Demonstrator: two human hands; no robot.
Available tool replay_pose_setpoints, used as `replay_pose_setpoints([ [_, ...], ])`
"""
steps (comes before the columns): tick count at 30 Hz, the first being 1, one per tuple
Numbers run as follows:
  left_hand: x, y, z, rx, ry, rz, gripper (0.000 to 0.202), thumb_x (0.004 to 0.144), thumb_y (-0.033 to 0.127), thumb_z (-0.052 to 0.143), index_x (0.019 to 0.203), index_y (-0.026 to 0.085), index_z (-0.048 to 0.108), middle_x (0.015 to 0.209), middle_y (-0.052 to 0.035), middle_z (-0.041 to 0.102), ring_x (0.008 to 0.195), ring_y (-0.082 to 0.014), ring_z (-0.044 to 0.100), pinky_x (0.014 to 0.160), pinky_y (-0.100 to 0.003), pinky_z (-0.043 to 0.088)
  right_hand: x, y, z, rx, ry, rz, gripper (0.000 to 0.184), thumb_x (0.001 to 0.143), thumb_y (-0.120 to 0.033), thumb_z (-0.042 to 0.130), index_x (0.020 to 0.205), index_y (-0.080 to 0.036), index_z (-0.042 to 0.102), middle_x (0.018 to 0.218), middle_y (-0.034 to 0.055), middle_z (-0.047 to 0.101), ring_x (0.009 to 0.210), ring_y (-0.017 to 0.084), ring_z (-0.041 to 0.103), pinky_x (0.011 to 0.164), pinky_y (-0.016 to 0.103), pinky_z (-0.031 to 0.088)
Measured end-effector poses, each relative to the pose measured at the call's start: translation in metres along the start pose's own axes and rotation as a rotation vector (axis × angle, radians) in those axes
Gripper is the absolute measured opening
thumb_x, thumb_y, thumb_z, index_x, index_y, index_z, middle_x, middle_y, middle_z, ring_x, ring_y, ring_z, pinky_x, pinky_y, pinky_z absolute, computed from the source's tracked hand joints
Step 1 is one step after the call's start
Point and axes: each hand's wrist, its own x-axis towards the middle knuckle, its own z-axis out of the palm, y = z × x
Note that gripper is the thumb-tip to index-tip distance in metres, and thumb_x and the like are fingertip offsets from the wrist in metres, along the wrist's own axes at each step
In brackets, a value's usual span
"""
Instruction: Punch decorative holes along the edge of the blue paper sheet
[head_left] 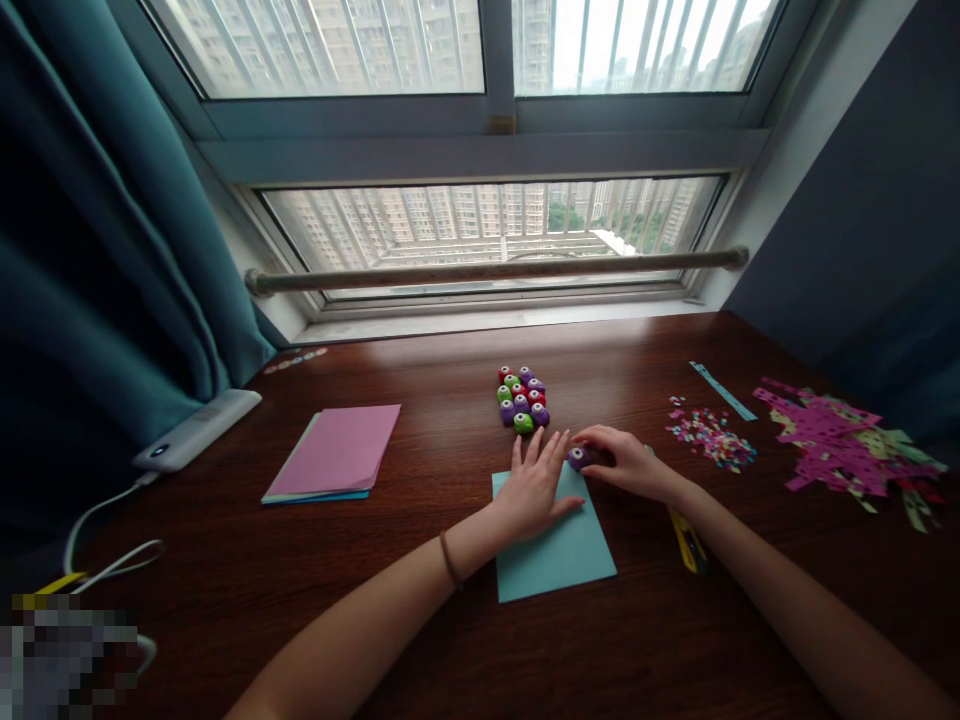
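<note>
A light blue sheet of paper (559, 555) lies on the dark wooden desk (420, 620). My left hand (534, 487) rests flat on its upper part, fingers spread. My right hand (626, 460) grips a small purple paper punch (577, 458) at the sheet's top right corner. Just beyond the hands sits a tight cluster of several small punches (520, 399) in red, green and purple.
A stack of pink and blue paper (335, 453) lies at the left. A yellow utility knife (687, 541) lies under my right forearm. Punched confetti (711, 437), a blue paper strip (723, 390) and punched paper scraps (847, 445) sit at the right. A white power bank (196, 429) with cable is far left.
</note>
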Motion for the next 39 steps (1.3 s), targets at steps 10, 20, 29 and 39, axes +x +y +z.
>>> replay_pose_setpoints([
  [10, -0.001, -0.001, -0.002, 0.024, 0.02, -0.002, 0.078, 0.081, 0.061, 0.041, 0.137, 0.008, 0.025, 0.144, -0.0144, 0.019, 0.133, -0.0315, 0.004, 0.105, -0.056, 0.008, -0.006, 0.032, -0.003, -0.26, 0.324, 0.174, 0.018, 0.078, -0.015, 0.062, 0.096, -0.016, 0.059, 0.088, 0.0035, 0.059, 0.078, 0.018, 0.055, 0.07, 0.029, 0.043],
  [20, -0.001, 0.001, -0.005, 0.01, 0.042, 0.013, 0.06, 0.082, 0.056, 0.046, 0.125, 0.014, 0.043, 0.14, -0.0156, 0.027, 0.132, -0.0328, 0.009, 0.104, -0.056, 0.011, -0.006, 0.047, -0.012, -0.491, 0.573, 0.288, 0.028, 0.076, -0.011, 0.058, 0.103, -0.009, 0.057, 0.097, 0.012, 0.055, 0.077, 0.022, 0.055, 0.076, 0.034, 0.045],
  [29, -0.002, 0.0, -0.003, 0.017, 0.062, 0.018, 0.06, 0.082, 0.056, 0.044, 0.125, 0.015, 0.043, 0.139, -0.0153, 0.028, 0.132, -0.0331, 0.01, 0.104, -0.056, 0.01, 0.001, 0.011, 0.01, -0.182, 0.232, 0.178, 0.006, 0.075, -0.013, 0.065, 0.071, -0.017, 0.063, 0.075, 0.0002, 0.055, 0.064, 0.013, 0.053, 0.062, 0.024, 0.042],
  [39, -0.003, 0.0, -0.004, 0.009, 0.074, 0.021, 0.059, 0.082, 0.056, 0.046, 0.125, 0.015, 0.044, 0.138, -0.0156, 0.029, 0.132, -0.0331, 0.011, 0.104, -0.057, 0.011, 0.004, 0.014, 0.016, -0.23, 0.187, 0.216, 0.008, 0.075, -0.016, 0.065, 0.068, -0.018, 0.061, 0.073, 0.0005, 0.055, 0.069, 0.016, 0.053, 0.064, 0.025, 0.041],
])
